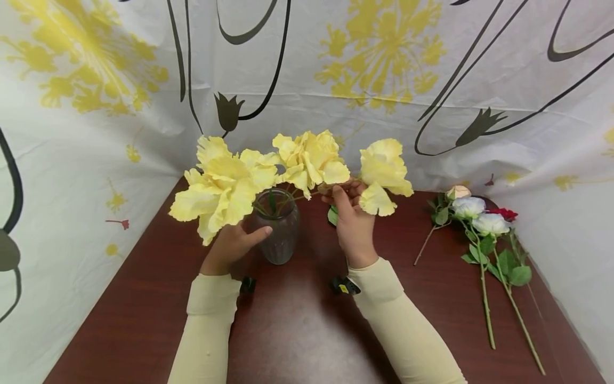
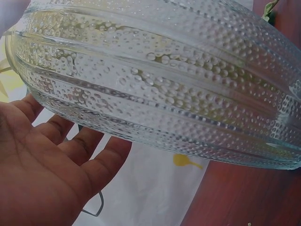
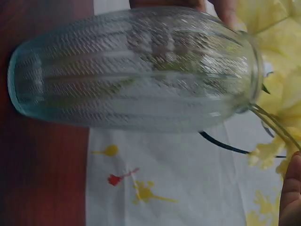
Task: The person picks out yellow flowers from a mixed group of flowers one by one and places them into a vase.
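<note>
A clear ribbed glass vase (image 1: 278,242) stands upright on the table. My left hand (image 1: 232,246) holds it from the left, thumb on the near side. In the left wrist view the fingers (image 2: 109,160) lie along the dimpled glass. Large yellow flowers (image 1: 218,186) lean out over the rim to the left, and another yellow bloom (image 1: 312,160) hangs at the middle. My right hand (image 1: 356,229), right of the vase, pinches stems beside a yellow flower (image 1: 386,170). The right wrist view shows stems (image 3: 277,125) running from the vase mouth to the fingertips.
On the right of the dark red table (image 1: 144,298) lie white roses (image 1: 491,224), a red rose (image 1: 503,213) and a pale peach rose (image 1: 458,192) with long stems. A green leaf (image 1: 332,215) shows beside my right hand. A patterned white cloth (image 1: 297,69) surrounds the table.
</note>
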Demonstrator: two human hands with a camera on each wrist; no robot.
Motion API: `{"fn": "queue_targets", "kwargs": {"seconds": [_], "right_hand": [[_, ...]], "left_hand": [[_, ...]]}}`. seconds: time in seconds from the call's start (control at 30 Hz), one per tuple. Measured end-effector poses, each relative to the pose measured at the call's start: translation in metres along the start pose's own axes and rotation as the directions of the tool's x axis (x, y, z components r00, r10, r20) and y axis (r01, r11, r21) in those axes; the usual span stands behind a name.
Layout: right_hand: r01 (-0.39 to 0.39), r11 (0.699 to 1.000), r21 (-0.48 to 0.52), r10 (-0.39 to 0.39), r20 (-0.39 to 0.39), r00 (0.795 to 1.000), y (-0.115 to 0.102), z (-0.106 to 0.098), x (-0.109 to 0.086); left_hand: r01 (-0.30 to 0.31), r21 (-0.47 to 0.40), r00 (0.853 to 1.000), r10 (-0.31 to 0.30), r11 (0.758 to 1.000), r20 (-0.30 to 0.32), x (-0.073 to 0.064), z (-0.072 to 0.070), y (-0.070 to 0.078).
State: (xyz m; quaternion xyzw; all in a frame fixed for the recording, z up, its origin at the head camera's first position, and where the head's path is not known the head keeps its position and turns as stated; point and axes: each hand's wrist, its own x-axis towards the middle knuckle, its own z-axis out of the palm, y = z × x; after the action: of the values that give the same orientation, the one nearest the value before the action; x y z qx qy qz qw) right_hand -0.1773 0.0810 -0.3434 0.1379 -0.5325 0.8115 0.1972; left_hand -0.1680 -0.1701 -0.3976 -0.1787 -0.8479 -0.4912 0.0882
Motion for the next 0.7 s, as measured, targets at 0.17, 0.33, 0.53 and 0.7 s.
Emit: {"fn": "queue_targets", "kwargs": {"seconds": [0.17, 0.33, 0.53, 0.7], "right_hand": [[-0.057, 0.997, -0.052, 0.056, -0.02, 0.998, 0.014, 0.012, -0.003], [-0.032, 0.974, -0.226, 0.061, 0.12, 0.991, 0.031, 0.017, -0.009], [-0.084, 0.917, -0.389, 0.182, 0.222, 0.958, 0.044, -0.003, -0.016], [-0.262, 0.907, -0.329, 0.307, 0.095, 0.947, 0.045, -0.042, -0.025]], "left_hand": [[0.141, 0.084, 0.989, -0.145, 0.986, 0.041, -0.002, -0.001, 0.002], [0.311, 0.091, 0.941, -0.32, 0.946, 0.111, -0.003, -0.003, 0.007], [0.334, 0.039, 0.933, -0.336, 0.942, 0.13, -0.002, -0.004, 0.011], [-0.033, 0.137, 0.99, 0.014, 0.99, 0.137, -0.004, -0.003, 0.001]]}}
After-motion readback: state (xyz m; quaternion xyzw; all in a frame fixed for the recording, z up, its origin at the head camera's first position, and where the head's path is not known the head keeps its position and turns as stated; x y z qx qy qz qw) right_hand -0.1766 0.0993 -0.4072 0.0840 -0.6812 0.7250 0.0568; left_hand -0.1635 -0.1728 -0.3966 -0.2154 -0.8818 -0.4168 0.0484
